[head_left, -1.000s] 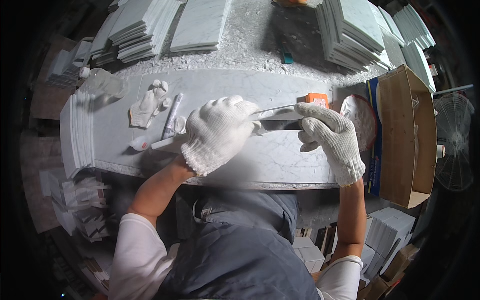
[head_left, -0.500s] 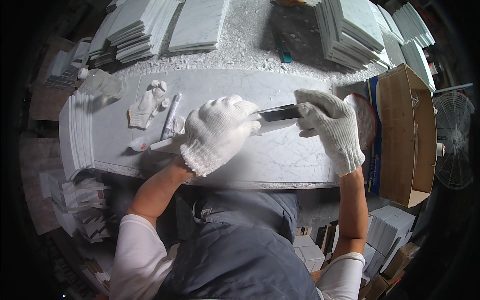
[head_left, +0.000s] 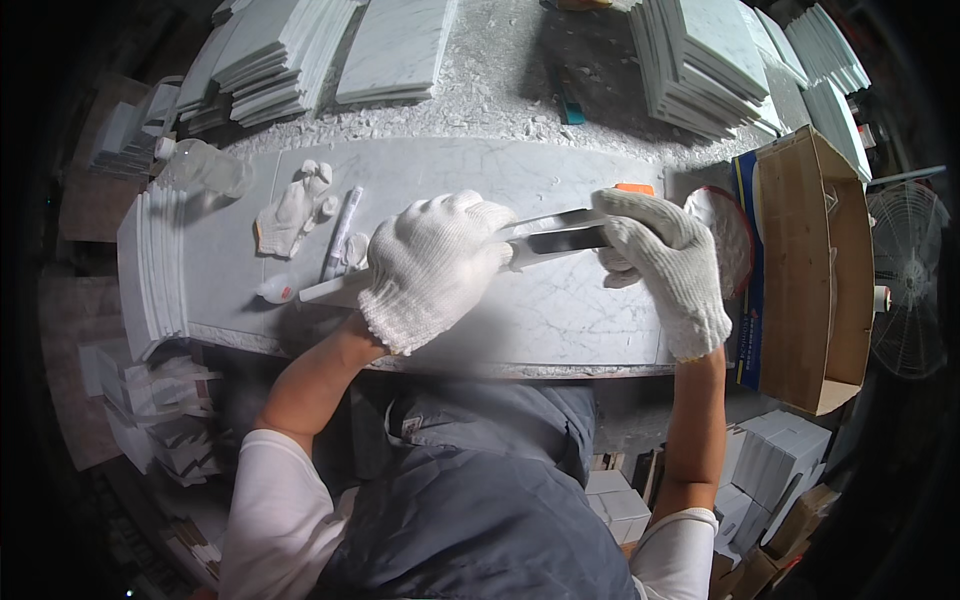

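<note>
White knit gloves cover both my hands above the marble worktop [head_left: 560,320]. My left hand [head_left: 440,260] is closed around a narrow white stone strip [head_left: 338,288], whose end sticks out at the lower left. My right hand [head_left: 660,240] is closed on a thin metal blade [head_left: 550,219], held level along the strip's upper edge. An orange piece [head_left: 634,188] shows behind the right fingers; whether it belongs to the blade I cannot tell. Under the blade a dark patch [head_left: 568,240] lies along the strip, perhaps a reflection or shadow.
Left of my hands lie a spare glove [head_left: 292,210], a white marker-like tube [head_left: 345,230], a small bottle [head_left: 278,289] and a clear bottle [head_left: 210,168]. Stone tile stacks [head_left: 690,65] stand at the back. A cardboard box [head_left: 810,270] and a fan [head_left: 908,280] are right.
The blade has tilted and its near face now stands apart from the dark patch. My right hand has turned slightly, and the orange piece has come into view. My left hand is nearly still.
</note>
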The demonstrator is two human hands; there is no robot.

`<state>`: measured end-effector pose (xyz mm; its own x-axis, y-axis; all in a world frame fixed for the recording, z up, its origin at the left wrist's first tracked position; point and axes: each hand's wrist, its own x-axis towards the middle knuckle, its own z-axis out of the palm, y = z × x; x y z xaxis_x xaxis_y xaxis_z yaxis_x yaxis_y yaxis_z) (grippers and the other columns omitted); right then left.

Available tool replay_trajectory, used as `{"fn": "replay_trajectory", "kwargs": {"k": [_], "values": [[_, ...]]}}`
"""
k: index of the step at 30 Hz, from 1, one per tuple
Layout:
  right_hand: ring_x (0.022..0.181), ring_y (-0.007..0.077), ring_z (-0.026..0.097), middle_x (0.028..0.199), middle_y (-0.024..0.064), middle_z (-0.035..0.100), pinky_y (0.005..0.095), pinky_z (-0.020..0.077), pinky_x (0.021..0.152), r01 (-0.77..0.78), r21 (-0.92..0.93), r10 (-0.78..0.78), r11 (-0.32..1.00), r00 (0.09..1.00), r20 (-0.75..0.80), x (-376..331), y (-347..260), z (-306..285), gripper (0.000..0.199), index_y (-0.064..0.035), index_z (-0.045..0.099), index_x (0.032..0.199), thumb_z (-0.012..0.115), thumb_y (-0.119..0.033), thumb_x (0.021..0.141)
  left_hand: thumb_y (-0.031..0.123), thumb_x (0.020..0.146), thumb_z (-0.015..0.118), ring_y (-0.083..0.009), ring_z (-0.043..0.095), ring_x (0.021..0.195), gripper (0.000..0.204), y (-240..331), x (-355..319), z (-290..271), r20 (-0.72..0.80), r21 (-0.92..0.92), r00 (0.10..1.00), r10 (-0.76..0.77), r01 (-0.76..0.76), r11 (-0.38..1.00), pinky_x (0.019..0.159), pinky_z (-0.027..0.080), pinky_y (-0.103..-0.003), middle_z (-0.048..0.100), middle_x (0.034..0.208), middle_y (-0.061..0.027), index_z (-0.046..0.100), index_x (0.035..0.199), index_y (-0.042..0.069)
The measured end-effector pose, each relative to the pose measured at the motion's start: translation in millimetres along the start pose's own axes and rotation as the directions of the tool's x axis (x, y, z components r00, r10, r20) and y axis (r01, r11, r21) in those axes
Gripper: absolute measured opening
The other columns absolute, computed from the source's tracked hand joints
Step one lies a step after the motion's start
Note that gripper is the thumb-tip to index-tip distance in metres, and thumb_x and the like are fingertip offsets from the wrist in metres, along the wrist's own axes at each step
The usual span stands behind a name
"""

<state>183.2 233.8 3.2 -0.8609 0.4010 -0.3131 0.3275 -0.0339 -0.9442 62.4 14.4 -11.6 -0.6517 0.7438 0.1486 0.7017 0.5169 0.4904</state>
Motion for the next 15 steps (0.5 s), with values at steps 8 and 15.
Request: {"fn": "replay_trajectory", "kwargs": {"k": [8,15], "values": [[0.085,0.0171,0.074,0.11,0.0124,0.075,0.0282,0.0637,0.068,0.06,-0.014,-0.06,0.998,0.997,-0.054,6,1,7,0.039,-0.0001,0.072,0.128,0.072,-0.026,0.098,0.021,0.081,0.081,-0.0329,0.069,0.09,0.027,-3,-1,3,-0.022,-0.038,0.999,0.034,-0.035,0.999,0.081,0.054,-0.043,0.072,0.094,-0.0107,0.077,0.105,0.009],[0.082,0.0192,0.077,0.106,0.0148,0.077,0.0247,0.0623,0.063,0.066,0.094,-0.045,0.993,0.976,-0.211,-3,9,-19,0.034,0.0034,0.072,0.126,0.072,-0.016,0.098,0.022,0.082,0.08,-0.0333,0.069,0.089,0.028,-1,0,1,-0.007,-0.014,1.0,0.014,-0.014,1.0,0.082,0.054,-0.044,0.072,0.095,-0.0116,0.077,0.106,0.007]]}}
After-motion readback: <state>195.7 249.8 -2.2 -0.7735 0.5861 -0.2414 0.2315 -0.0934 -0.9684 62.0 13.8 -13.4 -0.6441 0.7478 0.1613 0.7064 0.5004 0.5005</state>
